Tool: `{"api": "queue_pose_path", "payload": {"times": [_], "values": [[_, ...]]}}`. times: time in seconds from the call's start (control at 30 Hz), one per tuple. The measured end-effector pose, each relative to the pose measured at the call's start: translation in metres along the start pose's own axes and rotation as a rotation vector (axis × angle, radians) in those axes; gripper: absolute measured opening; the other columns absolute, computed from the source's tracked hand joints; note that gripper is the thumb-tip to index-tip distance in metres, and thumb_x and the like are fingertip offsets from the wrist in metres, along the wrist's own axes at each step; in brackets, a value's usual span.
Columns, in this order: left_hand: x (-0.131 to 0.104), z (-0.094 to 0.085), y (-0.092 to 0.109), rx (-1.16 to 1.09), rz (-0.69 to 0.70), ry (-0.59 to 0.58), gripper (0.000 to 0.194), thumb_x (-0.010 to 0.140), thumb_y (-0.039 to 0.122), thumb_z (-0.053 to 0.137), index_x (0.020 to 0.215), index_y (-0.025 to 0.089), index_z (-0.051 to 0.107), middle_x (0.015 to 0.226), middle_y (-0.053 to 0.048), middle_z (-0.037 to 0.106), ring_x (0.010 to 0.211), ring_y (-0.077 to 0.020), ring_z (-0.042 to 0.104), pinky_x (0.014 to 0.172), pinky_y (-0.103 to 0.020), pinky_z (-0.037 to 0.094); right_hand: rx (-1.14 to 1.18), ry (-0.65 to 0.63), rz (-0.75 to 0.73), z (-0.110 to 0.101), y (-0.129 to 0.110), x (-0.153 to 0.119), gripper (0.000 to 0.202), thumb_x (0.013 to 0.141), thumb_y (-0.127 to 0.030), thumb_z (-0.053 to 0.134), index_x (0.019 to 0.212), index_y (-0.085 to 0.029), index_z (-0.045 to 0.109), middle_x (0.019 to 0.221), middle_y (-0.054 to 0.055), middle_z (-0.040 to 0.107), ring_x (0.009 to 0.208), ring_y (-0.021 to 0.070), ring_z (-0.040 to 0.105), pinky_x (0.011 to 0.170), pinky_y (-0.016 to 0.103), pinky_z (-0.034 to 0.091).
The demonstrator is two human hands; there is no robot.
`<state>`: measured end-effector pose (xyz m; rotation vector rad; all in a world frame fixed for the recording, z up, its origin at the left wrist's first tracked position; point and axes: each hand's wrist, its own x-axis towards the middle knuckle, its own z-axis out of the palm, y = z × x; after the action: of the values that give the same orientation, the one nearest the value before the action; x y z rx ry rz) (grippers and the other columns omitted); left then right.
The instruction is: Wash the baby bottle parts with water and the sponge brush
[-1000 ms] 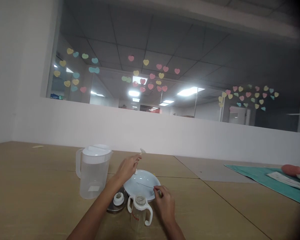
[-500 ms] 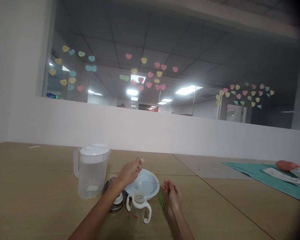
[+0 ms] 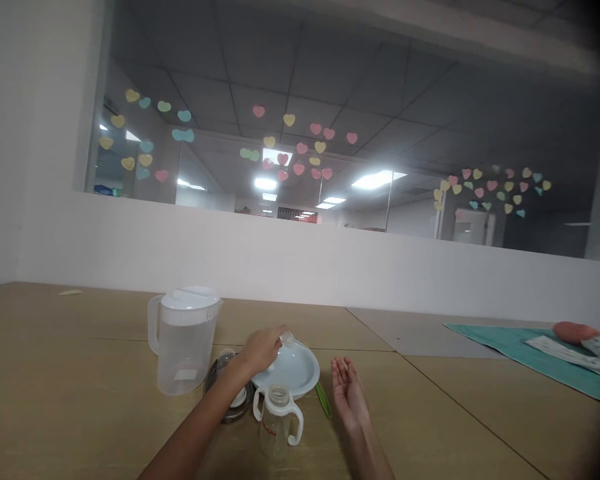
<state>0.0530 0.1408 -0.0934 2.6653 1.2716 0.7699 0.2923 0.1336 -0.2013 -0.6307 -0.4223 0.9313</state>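
Note:
My left hand is over the left side of a white bowl. Its fingers are closed on a straw nipple, a small clear piece whose top tilts to the right past my fingertips; the thin straw is mostly hidden by the hand. Right of the bowl, my right hand is held palm up, fingers outstretched, with nothing in it. In front of the bowl stands a clear baby bottle with two white handles and an uncovered mouth. A green-handled utensil lies between bowl and right hand.
A lidded clear pitcher stands at the left. Partly behind my left forearm is a metal dish with clear and white parts in it. A teal cloth with an orange-red item lies far right. A wall with a window rises behind the table.
My left hand has lowered slightly and turned, so the straw nipple went from upright to tilted, its top now to the right. My right hand has turned more palm up and shifted slightly right.

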Motion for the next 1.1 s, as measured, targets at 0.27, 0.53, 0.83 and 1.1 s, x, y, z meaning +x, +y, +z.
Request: {"api": "queue_pose_path", "payload": {"times": [0.27, 0.53, 0.83, 1.1], "values": [[0.0009, 0.0050, -0.0019, 0.133, -0.019, 0.018, 0.050, 0.085, 0.015, 0.040, 0.134, 0.027, 0.039, 0.102, -0.008, 0.068, 0.095, -0.0229, 0.063, 0.078, -0.030, 0.045, -0.019, 0.015, -0.029, 0.0067, -0.0050, -0.0090, 0.018, 0.073, -0.034, 0.064, 0.083, -0.022, 0.054, 0.081, -0.002, 0.064, 0.087, 0.0099, 0.065, 0.081, 0.021, 0.055], [0.0021, 0.0046, 0.0004, 0.133, -0.008, 0.080, 0.031, 0.083, 0.013, 0.042, 0.109, 0.017, 0.059, 0.100, -0.011, 0.066, 0.098, -0.0239, 0.059, 0.088, -0.035, 0.043, -0.083, 0.002, -0.098, 0.0045, -0.0035, -0.0082, 0.016, 0.075, -0.038, 0.059, 0.081, -0.023, 0.053, 0.079, -0.003, 0.064, 0.084, 0.0103, 0.065, 0.082, 0.027, 0.055], [0.0016, -0.0020, 0.0045, 0.085, 0.036, 0.098, 0.026, 0.087, 0.017, 0.041, 0.104, 0.019, 0.061, 0.099, -0.007, 0.067, 0.098, -0.0211, 0.056, 0.088, -0.033, 0.041, -0.039, 0.003, -0.088, 0.0011, -0.0010, -0.0029, 0.025, 0.069, -0.040, 0.066, 0.081, -0.024, 0.052, 0.078, -0.003, 0.061, 0.083, 0.0102, 0.063, 0.079, 0.023, 0.055], [0.0023, -0.0014, 0.0034, 0.058, 0.033, 0.103, 0.023, 0.087, 0.018, 0.042, 0.101, 0.019, 0.061, 0.099, -0.006, 0.067, 0.097, -0.0208, 0.057, 0.087, -0.032, 0.041, -0.038, 0.013, -0.108, -0.0023, 0.0001, -0.0007, 0.023, 0.070, -0.041, 0.065, 0.081, -0.023, 0.053, 0.079, -0.003, 0.061, 0.080, 0.0096, 0.063, 0.078, 0.022, 0.056]]}}
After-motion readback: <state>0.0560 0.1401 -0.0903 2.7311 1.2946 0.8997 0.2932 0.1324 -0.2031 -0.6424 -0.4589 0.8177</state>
